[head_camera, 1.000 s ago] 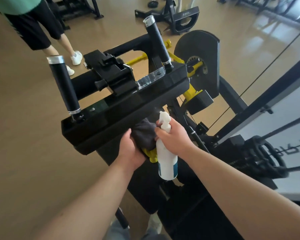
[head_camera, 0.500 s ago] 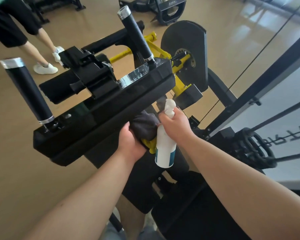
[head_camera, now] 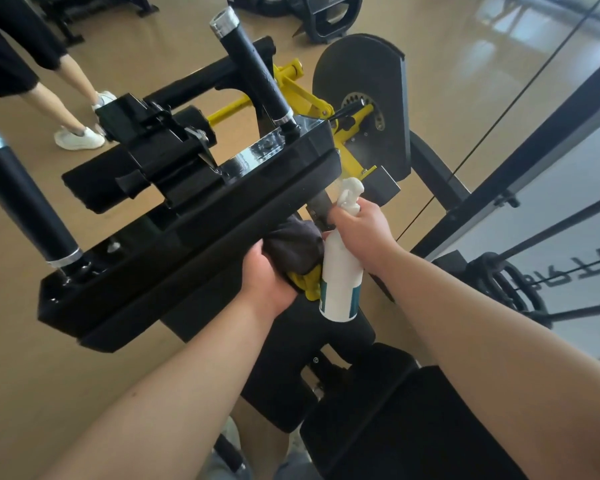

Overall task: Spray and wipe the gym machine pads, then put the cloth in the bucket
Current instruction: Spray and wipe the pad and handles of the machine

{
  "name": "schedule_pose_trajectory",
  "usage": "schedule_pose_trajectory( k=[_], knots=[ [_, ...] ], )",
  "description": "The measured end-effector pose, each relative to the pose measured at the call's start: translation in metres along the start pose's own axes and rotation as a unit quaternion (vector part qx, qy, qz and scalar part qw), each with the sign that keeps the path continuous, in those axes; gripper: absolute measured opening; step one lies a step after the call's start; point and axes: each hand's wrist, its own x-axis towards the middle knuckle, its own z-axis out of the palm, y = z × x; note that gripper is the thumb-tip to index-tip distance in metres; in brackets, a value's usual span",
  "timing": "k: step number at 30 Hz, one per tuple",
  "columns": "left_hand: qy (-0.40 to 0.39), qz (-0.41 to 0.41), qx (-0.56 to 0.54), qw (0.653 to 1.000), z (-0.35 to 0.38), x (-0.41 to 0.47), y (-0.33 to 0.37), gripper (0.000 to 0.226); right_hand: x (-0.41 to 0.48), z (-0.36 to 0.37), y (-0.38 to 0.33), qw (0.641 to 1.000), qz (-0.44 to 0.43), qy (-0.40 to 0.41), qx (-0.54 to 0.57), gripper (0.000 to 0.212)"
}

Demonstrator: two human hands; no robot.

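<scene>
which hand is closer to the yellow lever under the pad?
Left. The left hand grips the cloth right beside the yellow lever. The right hand sits higher, holding the spray bottle by its neck.

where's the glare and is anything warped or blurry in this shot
Head view: window glare washes the floor at top right and glints on the machine's glossy plate; wide-angle lens bends the frame bars and stretches the forearms; spray bottle and cloth look sharp.
</scene>
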Motion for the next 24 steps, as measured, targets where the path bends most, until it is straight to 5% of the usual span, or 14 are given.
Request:
schedule_pose_trajectory(
  k=[6, 10, 16, 19, 24],
  knots=[
    [0.023, 0.01, -0.023, 0.999, -0.021, -0.008, 0.0, 0.059, -0.019, 0.015, 0.007, 0.997, 0.004, -0.081, -0.004, 0.011],
    [0.061, 0.018, -0.033, 0.997, -0.048, -0.027, 0.0, 0.061, -0.047, 0.037, 0.006, 0.983, -0.02, -0.154, -0.101, 0.013],
    [0.131, 0.075, -0.04, 0.988, -0.087, -0.059, 0.009, 0.059, -0.082, 0.083, 0.003, 0.966, -0.022, -0.25, -0.069, 0.017],
    [0.128, 0.098, -0.058, 0.985, -0.112, -0.071, 0.018, 0.061, -0.096, 0.106, 0.007, 0.966, 0.01, -0.255, -0.053, 0.025],
    [0.077, 0.129, -0.069, 0.986, -0.149, -0.093, 0.029, 0.059, -0.122, 0.134, 0.008, 0.947, -0.006, -0.32, -0.001, 0.009]
  ],
)
